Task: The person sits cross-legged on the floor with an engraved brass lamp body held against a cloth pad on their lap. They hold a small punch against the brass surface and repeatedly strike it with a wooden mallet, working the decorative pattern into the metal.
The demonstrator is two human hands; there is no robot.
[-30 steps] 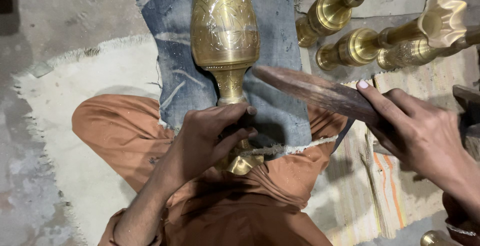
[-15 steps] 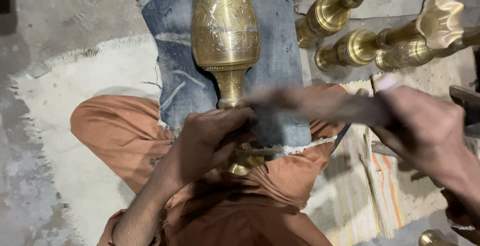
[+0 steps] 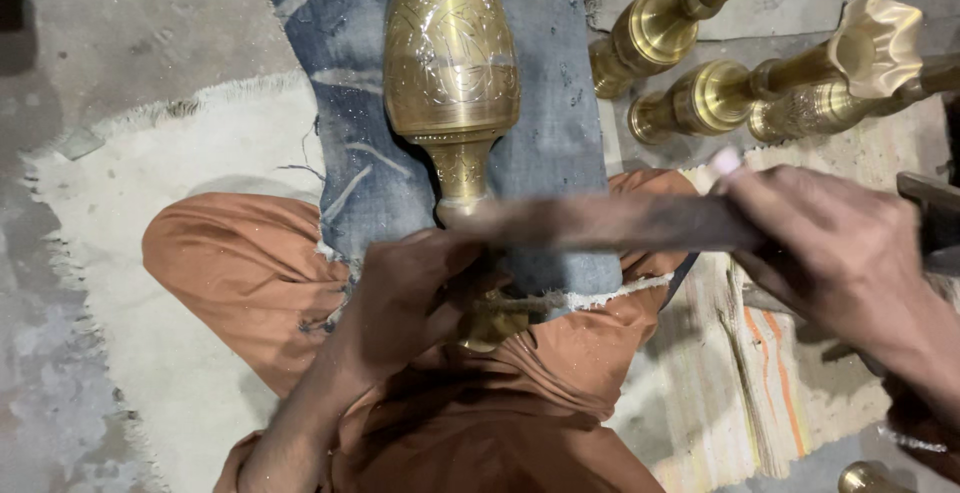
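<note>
Now the right hand (image 3: 840,253), gripping a flat wooden stick (image 3: 600,225), has swung it level over the brass vase (image 3: 452,63)'s neck; left hand (image 3: 405,293) stays clamped around its base.

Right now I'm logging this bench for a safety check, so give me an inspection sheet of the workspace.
Surface: denim cloth spread over the lap and a pale rug on a concrete floor.
Job's things: engraved brass vase lying on the denim; dark flat wooden tool, motion-blurred, across its neck.
Clutter: other brass pieces lying at upper right.
Grippers: left hand grips the vase's base; right hand holds the tool.
Cables: nothing seen.
Surroundings: striped mat at right.
</note>
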